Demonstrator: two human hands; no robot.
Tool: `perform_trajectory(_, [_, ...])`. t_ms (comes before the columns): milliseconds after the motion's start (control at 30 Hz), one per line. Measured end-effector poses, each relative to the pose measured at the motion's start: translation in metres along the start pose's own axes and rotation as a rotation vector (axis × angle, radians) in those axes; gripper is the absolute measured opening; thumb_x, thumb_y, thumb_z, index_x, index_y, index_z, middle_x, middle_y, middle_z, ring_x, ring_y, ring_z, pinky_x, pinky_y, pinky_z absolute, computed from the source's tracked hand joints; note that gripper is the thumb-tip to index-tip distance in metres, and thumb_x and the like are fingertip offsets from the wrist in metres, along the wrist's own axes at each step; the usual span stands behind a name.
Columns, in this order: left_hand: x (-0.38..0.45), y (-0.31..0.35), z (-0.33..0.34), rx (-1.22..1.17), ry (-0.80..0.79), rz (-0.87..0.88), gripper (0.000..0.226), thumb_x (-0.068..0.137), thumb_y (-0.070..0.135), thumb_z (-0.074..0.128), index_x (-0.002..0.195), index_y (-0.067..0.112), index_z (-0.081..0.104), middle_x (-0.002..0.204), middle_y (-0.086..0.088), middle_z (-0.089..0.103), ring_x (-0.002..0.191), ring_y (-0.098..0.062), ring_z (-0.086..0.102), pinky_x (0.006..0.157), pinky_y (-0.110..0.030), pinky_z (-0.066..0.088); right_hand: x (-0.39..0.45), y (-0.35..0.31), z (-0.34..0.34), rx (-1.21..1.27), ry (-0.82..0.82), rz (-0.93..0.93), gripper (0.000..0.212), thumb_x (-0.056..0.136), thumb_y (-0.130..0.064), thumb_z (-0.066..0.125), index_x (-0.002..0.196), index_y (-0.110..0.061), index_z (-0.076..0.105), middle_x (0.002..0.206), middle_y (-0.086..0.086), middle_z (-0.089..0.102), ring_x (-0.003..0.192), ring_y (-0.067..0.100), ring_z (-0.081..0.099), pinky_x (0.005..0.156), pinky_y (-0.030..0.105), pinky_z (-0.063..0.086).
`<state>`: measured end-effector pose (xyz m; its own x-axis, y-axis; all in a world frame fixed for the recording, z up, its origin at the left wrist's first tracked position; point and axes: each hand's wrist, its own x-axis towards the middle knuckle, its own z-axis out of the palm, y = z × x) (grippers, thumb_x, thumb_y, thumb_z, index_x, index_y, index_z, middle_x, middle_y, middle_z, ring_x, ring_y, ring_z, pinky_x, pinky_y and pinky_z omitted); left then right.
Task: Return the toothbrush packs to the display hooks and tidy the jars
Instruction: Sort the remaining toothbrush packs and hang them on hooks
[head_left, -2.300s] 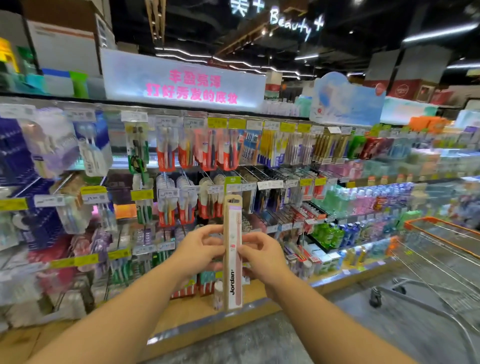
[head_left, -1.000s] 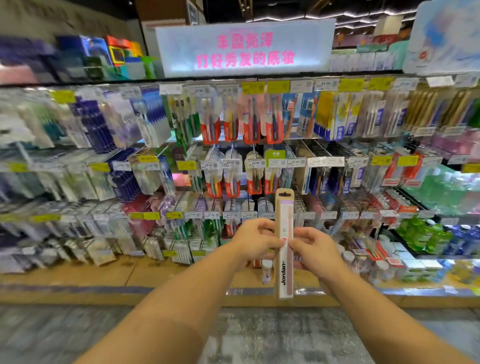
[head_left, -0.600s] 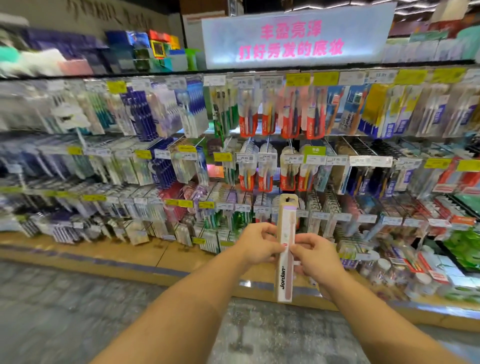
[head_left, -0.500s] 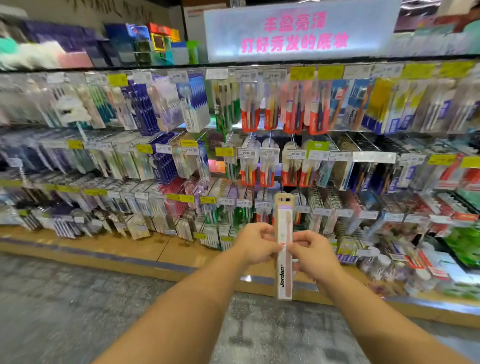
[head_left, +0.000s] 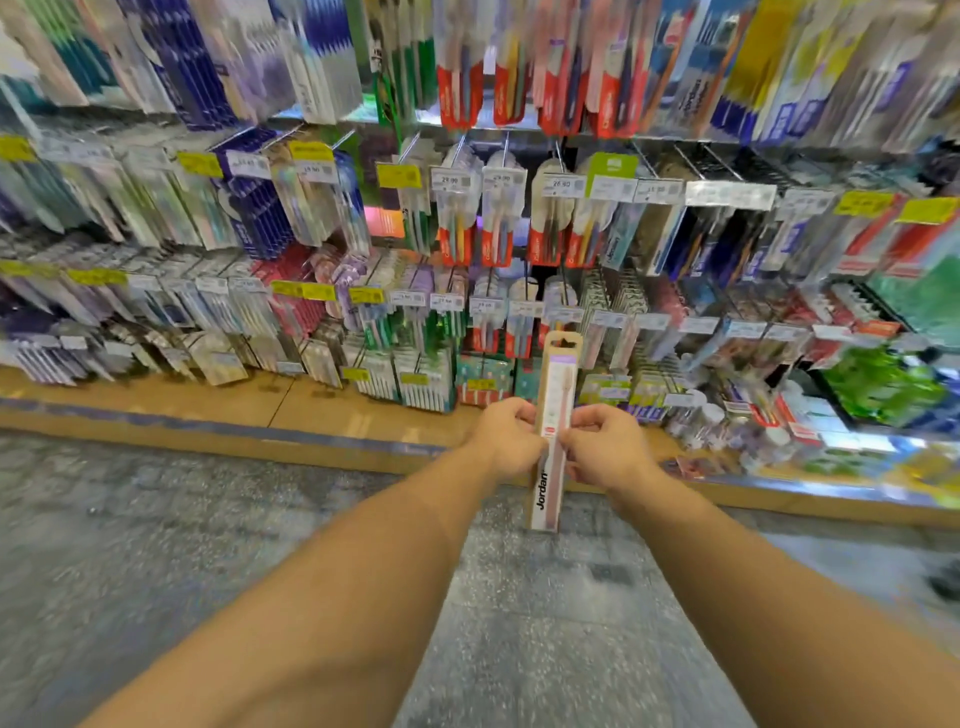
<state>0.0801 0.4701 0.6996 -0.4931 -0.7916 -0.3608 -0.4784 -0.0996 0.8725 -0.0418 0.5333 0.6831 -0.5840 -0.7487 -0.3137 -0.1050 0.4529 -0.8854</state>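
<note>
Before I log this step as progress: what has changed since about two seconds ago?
Mostly the view: it swung left away from the cart, then closer and lower toward the hooks. The toothbrush pack stays upright, unhung, pinched at mid-length by the left hand and right hand. Nothing was let go; the jars sit untouched.

Both forearms are bare, and the hands (head_left: 556, 441) wear no gloves.

Speckled grey floor (head_left: 156, 545) — wooden base shelf (head_left: 156, 400), green bottles (head_left: 883, 384) far right.
</note>
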Motion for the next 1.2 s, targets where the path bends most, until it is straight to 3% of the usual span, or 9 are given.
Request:
perform_trajectory(133, [0.002,-0.017,0.018,0.029,-0.015,-0.024,0.028,0.082,-0.008,0.073,0.102,0.009,0.063,0.082,-0.005,0.063,0.086,-0.024,0.06,0.084,-0.043,0.056,-0.007,0.023,-0.005,-0.002,0.002,0.069,0.016,0.085,0.002,0.064,0.086,-0.014,0.063,0.085,0.011,0.069,0.075,0.027,0.065,0.064,0.041,0.056])
perform_trajectory(233, [0.002,-0.024,0.03,0.081,-0.056,-0.024,0.029,0.084,-0.003,0.074,0.111,0.003,0.065,0.071,0.0,0.057,0.073,-0.019,0.055,0.071,-0.034,0.051,-0.011,0.039,-0.012,-0.001,0.022,0.11,0.014,0.081,-0.003,0.067,0.087,-0.015,0.063,0.088,0.012,0.072,0.077,0.029,0.068,0.073,0.048,0.06])
perform_trajectory(300, [0.001,-0.025,0.039,0.128,-0.074,-0.023,0.032,0.084,0.001,0.075,0.114,0.005,0.066,0.085,-0.007,0.068,0.079,-0.022,0.062,0.07,-0.032,0.052,-0.015,0.049,-0.017,0.005,0.041,0.133,0.015,0.08,-0.004,0.067,0.087,-0.016,0.062,0.09,0.013,0.072,0.079,0.029,0.069,0.073,0.049,0.061])
perform_trajectory(367, [-0.001,-0.026,0.049,0.166,-0.08,-0.034,0.03,0.082,0.008,0.078,0.111,0.011,0.068,0.102,-0.011,0.073,0.096,-0.027,0.069,0.084,-0.038,0.059,-0.02,0.056,-0.023,0.014,0.046,0.154,0.016,0.082,-0.002,0.065,0.085,-0.017,0.06,0.092,0.014,0.071,0.079,0.027,0.067,0.069,0.044,0.059])
perform_trajectory(533, [-0.008,-0.022,0.075,0.22,-0.118,-0.057,0.033,0.084,0.011,0.076,0.114,0.021,0.066,0.113,-0.005,0.071,0.104,-0.028,0.069,0.091,-0.045,0.06,-0.028,0.073,-0.041,0.036,0.076,0.175,0.014,0.083,-0.005,0.067,0.096,-0.011,0.064,0.093,0.017,0.073,0.069,0.025,0.063,0.061,0.039,0.054])
perform_trajectory(833, [-0.011,-0.01,0.118,0.268,-0.191,-0.075,0.033,0.081,0.015,0.076,0.111,0.026,0.065,0.112,-0.007,0.072,0.103,-0.032,0.07,0.09,-0.047,0.06,-0.038,0.098,-0.076,0.067,0.169,0.204,0.014,0.083,-0.004,0.065,0.085,-0.018,0.066,0.092,0.011,0.075,0.073,0.024,0.062,0.057,0.035,0.042])
perform_trajectory(1067, [-0.017,0.002,0.135,0.291,-0.23,-0.054,0.024,0.088,0.014,0.073,0.105,0.028,0.063,0.108,-0.004,0.071,0.102,-0.03,0.069,0.09,-0.047,0.06,-0.045,0.107,-0.095,0.115,0.192,0.206,0.014,0.086,-0.01,0.069,0.095,-0.02,0.069,0.096,0.007,0.074,0.07,0.021,0.062,0.054,0.032,0.043])
perform_trajectory(1200, [-0.019,0.009,0.135,0.175,-0.262,-0.074,0.04,0.093,0.015,0.071,0.131,0.02,0.058,0.114,-0.009,0.07,0.101,-0.028,0.071,0.088,-0.048,0.06,-0.05,0.108,-0.106,0.147,0.156,0.162,0.015,0.088,-0.011,0.07,0.099,-0.02,0.07,0.1,0.006,0.073,0.08,0.021,0.065,0.062,0.035,0.048])
